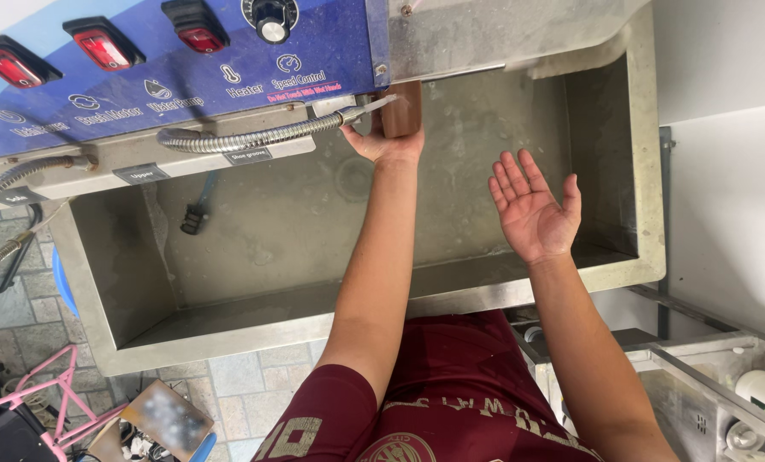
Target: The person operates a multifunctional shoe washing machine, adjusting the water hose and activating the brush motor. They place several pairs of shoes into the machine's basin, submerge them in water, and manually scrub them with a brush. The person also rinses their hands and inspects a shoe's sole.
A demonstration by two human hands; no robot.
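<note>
The right hand (532,210) hovers open, palm up, over the steel basin (314,231), holding nothing. Farther in, the left hand (385,141) grips a brown bottle (401,109) under the hose (254,137) nozzle; best keep it upright and close beneath.

Open basin (254,248) beneath metal hose (254,139)
</note>
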